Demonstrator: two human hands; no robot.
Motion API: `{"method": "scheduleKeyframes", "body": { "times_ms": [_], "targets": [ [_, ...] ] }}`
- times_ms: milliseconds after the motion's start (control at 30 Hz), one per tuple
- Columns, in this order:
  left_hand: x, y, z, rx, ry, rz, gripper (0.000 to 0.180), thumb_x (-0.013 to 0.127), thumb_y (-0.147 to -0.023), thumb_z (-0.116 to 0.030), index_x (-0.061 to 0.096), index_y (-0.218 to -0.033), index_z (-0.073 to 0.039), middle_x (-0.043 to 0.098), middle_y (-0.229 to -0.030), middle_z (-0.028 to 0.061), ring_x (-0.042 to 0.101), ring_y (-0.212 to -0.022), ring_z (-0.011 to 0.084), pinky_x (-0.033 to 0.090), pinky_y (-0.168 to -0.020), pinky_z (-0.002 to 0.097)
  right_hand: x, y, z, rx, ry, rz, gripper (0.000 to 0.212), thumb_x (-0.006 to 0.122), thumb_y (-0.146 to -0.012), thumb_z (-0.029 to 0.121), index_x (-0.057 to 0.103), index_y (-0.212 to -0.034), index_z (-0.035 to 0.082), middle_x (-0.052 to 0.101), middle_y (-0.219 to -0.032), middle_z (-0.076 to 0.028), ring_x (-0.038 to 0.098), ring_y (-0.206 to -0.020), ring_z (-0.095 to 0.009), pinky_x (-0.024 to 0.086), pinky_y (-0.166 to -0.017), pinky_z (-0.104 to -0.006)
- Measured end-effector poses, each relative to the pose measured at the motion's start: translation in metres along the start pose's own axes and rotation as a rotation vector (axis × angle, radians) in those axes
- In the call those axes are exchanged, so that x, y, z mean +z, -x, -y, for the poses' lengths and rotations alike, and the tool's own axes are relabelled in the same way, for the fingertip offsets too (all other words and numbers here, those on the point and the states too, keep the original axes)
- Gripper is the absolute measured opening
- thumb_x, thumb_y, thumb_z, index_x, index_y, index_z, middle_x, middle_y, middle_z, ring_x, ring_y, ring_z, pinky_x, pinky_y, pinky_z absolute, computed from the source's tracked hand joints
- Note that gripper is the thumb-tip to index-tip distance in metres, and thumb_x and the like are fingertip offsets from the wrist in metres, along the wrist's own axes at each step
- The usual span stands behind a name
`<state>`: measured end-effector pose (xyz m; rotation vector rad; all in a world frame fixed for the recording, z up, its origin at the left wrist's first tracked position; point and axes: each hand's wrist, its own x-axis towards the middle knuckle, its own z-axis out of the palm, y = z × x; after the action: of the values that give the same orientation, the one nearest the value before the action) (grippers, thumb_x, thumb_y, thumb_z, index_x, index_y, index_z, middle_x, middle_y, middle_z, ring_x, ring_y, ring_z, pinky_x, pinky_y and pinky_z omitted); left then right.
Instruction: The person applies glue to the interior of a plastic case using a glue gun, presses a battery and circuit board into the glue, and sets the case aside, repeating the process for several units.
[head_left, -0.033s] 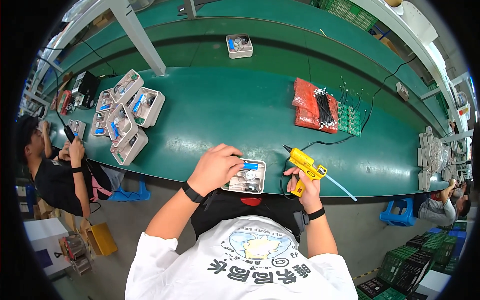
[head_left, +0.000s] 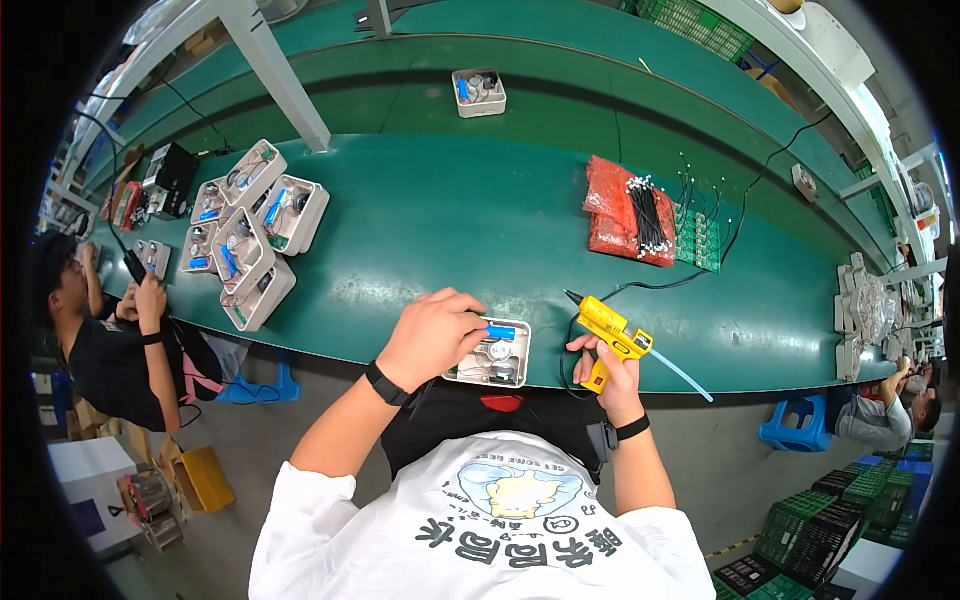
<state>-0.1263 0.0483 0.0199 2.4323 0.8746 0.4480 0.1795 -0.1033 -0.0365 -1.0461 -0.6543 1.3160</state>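
A hot glue gun (head_left: pixel 612 327), yellow, is gripped in my right hand (head_left: pixel 612 372), its dark nozzle pointing up and left. A pale glue stick (head_left: pixel 684 376) sticks out of its rear. At the table's near edge lies an open white plastic housing (head_left: pixel 527 352) with a blue cylindrical battery (head_left: pixel 501 333), a round white part (head_left: pixel 499 351) and wires inside. My left hand (head_left: pixel 432 335) covers the housing's left side, its fingers bent and drawn together by the battery's left end. What those fingertips pinch, if anything, is hidden. The nozzle is apart from the housing.
Several similar housings (head_left: pixel 250 250) are piled at the left, near a co-worker (head_left: pixel 115 340). Red bubble-wrap packs (head_left: pixel 612 215), black wires (head_left: pixel 652 218) and green circuit boards (head_left: pixel 699 240) lie at the back right. A black cord (head_left: pixel 660 286) crosses the green table (head_left: pixel 430 220). Another housing (head_left: pixel 479 93) sits beyond.
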Motion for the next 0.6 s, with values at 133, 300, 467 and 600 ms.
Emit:
{"method": "scheduleKeyframes", "body": {
  "times_ms": [133,300,467,600],
  "targets": [
    [0.000,-0.007,-0.014,-0.051,-0.216,0.095,0.017,0.084,-0.093,-0.023,0.085,-0.104,-0.010,0.080,-0.110,0.0013,0.075,-0.100,0.0262,0.062,-0.087,0.0442,0.000,0.002,-0.001,-0.011,-0.010,0.012,0.021,0.061,-0.110,0.020,0.065,-0.115,0.000,0.075,-0.117,-0.029,0.063,-0.064,-0.020,0.059,-0.065,-0.0390],
    [0.006,-0.003,-0.009,0.021,-0.238,0.043,0.015,0.084,-0.094,-0.020,0.081,-0.099,-0.005,0.080,-0.116,0.0042,0.077,-0.095,0.0289,0.064,-0.086,0.0412,0.003,0.012,0.007,0.002,-0.031,0.020,0.021,0.061,-0.110,0.020,0.065,-0.115,0.000,0.075,-0.117,-0.028,0.065,-0.066,-0.020,0.060,-0.065,-0.0368],
    [0.038,0.023,0.002,-0.157,0.367,-0.497,0.011,0.074,-0.105,-0.010,0.072,-0.106,0.001,0.079,-0.117,0.0130,0.077,-0.098,0.0239,0.063,-0.092,0.0384,0.036,0.018,0.037,0.184,0.136,0.155,0.030,0.063,-0.111,0.024,0.068,-0.129,0.000,0.079,-0.113,-0.019,0.068,-0.068,-0.017,0.060,-0.067,-0.0318],
    [0.068,0.026,-0.008,-0.258,0.868,-0.688,0.016,0.062,-0.113,-0.006,0.060,-0.125,0.003,0.077,-0.119,0.0170,0.074,-0.103,0.0209,0.060,-0.096,0.0360,0.071,0.007,0.039,0.315,0.385,0.237,0.035,0.063,-0.113,0.026,0.069,-0.135,0.000,0.080,-0.103,-0.011,0.069,-0.067,-0.013,0.057,-0.060,-0.0293]
  ]
}}
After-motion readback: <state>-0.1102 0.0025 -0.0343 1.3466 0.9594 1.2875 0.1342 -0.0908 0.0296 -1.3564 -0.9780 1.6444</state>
